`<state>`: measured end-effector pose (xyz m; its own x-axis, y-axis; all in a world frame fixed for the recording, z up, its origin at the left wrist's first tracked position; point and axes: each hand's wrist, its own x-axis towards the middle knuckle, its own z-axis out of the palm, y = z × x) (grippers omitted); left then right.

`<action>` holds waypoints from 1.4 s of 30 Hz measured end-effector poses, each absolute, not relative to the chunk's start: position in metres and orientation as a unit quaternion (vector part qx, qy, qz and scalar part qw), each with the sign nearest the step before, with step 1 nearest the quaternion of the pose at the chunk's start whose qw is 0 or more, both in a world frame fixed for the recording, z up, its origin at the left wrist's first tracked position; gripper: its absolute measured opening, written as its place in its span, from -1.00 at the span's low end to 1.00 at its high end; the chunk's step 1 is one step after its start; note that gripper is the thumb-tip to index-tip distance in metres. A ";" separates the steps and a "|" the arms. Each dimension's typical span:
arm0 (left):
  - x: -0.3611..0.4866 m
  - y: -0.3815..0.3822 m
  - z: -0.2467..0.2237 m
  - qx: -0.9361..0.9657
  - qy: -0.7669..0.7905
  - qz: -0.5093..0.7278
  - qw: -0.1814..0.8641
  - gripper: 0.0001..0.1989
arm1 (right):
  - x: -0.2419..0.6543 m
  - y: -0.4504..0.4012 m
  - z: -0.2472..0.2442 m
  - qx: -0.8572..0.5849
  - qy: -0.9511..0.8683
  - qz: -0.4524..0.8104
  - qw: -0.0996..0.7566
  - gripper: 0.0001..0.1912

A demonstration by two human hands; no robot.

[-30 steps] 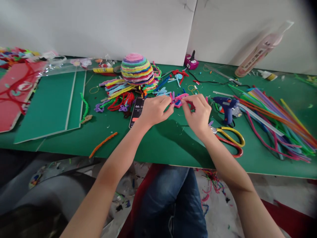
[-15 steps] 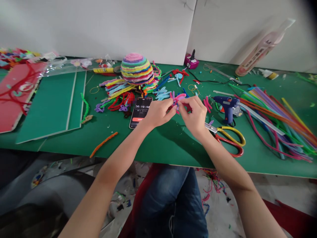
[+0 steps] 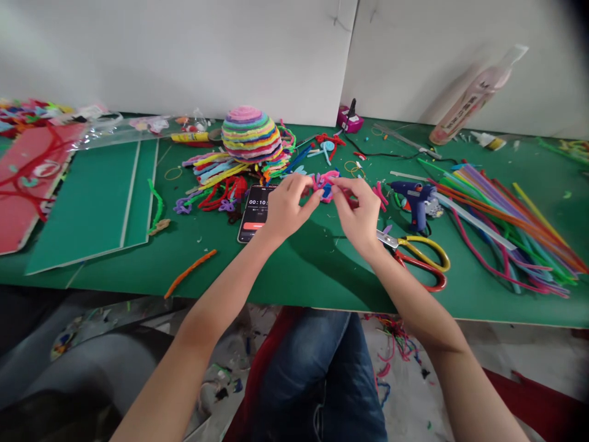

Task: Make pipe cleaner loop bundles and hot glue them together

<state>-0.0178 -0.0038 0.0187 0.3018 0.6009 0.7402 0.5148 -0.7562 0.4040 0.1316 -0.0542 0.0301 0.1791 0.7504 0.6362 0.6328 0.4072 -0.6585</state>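
Between my two hands is a small bent pipe-cleaner piece (image 3: 327, 178) in pink, with some purple and blue showing. My left hand (image 3: 291, 205) pinches its left side, thumb and fingertips together. On its right side, my right hand (image 3: 358, 209) closes its fingertips on the same piece. A phone (image 3: 254, 212) running a timer lies beside my left hand, partly covered by it. Near my right wrist are scissors (image 3: 414, 255) with one yellow and one red handle. Short pink pipe-cleaner pieces (image 3: 381, 195) lie just right of my right hand.
A striped dome of coiled pipe cleaners (image 3: 251, 135) stands at the back. At right are a blue glue gun (image 3: 414, 199), a bundle of long pipe cleaners (image 3: 510, 224) and a pink bottle (image 3: 473, 98). Green boards (image 3: 92, 202) and an orange pipe cleaner (image 3: 189, 273) lie left.
My fingers have shifted slightly around the pink piece, which has turned and now shows a more looped shape. The whole view has swung a little.
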 end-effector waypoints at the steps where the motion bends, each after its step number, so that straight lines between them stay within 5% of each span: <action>1: -0.018 -0.003 0.019 0.797 0.347 0.493 0.045 -0.75 | 0.132 -0.052 0.030 -0.542 -0.622 0.088 0.557 -0.78; 7: -0.015 0.002 0.017 0.737 0.330 0.565 0.167 -0.79 | 0.134 -0.056 0.043 -0.465 -0.657 0.267 0.530 -0.67; 12: -0.012 0.016 0.007 0.650 0.353 0.579 0.343 -0.69 | 0.172 -0.103 0.067 -0.519 -0.687 0.167 0.481 -0.70; 16: -0.011 0.020 0.004 0.536 0.328 0.520 0.578 -0.75 | 0.242 -0.160 0.054 -0.666 -0.692 -0.005 0.277 -0.80; 20: -0.008 0.012 0.011 0.382 0.320 0.457 0.736 -0.84 | 0.292 -0.196 0.026 -0.740 -0.671 0.053 -0.001 -0.48; 28: -0.007 0.012 0.019 0.196 0.375 0.374 0.825 -0.85 | 0.283 -0.168 0.031 -0.749 -0.636 0.083 -0.165 -0.67; 33: -0.006 0.012 0.020 0.191 0.395 0.407 0.801 -0.82 | 0.291 -0.167 0.030 -0.744 -0.657 0.101 -0.065 -0.75; 42: -0.007 0.013 0.019 0.188 0.386 0.428 0.795 -0.91 | 0.285 -0.160 0.025 -0.756 -0.593 0.156 0.228 -0.39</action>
<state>-0.0065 0.0132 0.0186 0.3350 0.8256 -0.4540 -0.5355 0.5633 0.6292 0.2853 -0.1598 0.0252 0.2470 0.9684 0.0339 0.8261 -0.1922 -0.5298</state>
